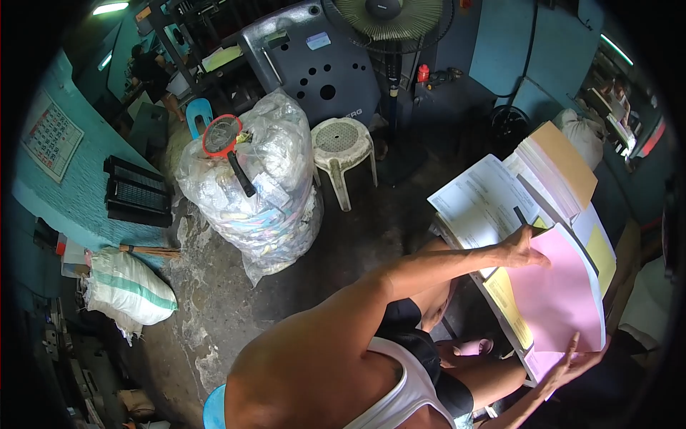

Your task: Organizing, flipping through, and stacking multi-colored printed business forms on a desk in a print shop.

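A stack of pink and white paper sheets (557,289) is between my two hands over a small table. My left hand (519,250) grips its upper left edge, the thumb lying over the pink top sheet. At the lower right corner, my right hand (579,360) holds the sheets with fingers on top; its thumb is partly hidden. Yellow printed sheets (506,305) lie under the pink ones. Beyond my left hand are white printed forms (482,201) and a thick paper stack with a brown cover (560,161). A dark, narrow object (520,215) stands by my left hand.
A clear plastic sack of paper scraps (268,225) bears a red electric fly swatter (222,137). Nearby are a white plastic stool (343,145) and a pedestal fan (393,69). A woven sack (131,287) lies left. Another person (153,72) stands in the back.
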Demonstrator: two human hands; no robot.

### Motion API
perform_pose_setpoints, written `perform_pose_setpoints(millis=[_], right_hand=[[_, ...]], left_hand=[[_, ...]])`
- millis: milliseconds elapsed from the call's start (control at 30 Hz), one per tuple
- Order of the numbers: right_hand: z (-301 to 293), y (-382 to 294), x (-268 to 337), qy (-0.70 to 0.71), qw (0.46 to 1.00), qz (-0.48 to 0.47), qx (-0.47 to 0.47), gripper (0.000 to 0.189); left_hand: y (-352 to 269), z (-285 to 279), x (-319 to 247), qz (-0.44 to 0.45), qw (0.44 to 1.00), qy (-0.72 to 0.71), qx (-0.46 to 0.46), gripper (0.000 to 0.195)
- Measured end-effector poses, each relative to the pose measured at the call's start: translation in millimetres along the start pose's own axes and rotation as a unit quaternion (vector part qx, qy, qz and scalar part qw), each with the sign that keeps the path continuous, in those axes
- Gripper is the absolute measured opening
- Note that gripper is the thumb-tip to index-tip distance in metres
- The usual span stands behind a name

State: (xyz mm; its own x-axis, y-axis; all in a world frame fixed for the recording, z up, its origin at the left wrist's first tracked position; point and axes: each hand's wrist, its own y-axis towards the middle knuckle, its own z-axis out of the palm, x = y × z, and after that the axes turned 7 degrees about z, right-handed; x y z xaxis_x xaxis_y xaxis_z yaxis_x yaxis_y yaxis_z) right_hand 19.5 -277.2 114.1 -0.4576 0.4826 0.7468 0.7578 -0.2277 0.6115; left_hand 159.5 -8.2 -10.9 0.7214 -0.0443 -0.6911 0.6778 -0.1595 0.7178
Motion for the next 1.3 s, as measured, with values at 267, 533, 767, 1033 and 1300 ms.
perform_pose_setpoints(millis=[267, 533, 767, 1033, 1300], right_hand=[[39, 80, 98, -0.283, 0.899, -0.199, 0.268, 0.092], [47, 95, 72, -0.236, 0.926, -0.132, 0.262, 0.038], [9, 123, 73, 0.073, 0.976, -0.035, 0.204, 0.031], [13, 113, 46, 0.14, 0.986, 0.064, 0.069, 0.035], [29, 83, 7, 0.176, 0.983, 0.029, 0.039, 0.033]], left_hand=[[4, 6, -89, 0.025, 0.989, 0.02, -0.142, 0.033], [56, -9, -171, 0.08, 0.977, 0.193, -0.034, 0.02], [118, -51, -245, 0.098, 0.96, 0.264, 0.002, 0.05], [102, -19, -213, -0.1, 0.974, -0.204, -0.023, 0.088], [89, -6, -207, -0.042, 0.991, -0.081, -0.102, 0.028]])
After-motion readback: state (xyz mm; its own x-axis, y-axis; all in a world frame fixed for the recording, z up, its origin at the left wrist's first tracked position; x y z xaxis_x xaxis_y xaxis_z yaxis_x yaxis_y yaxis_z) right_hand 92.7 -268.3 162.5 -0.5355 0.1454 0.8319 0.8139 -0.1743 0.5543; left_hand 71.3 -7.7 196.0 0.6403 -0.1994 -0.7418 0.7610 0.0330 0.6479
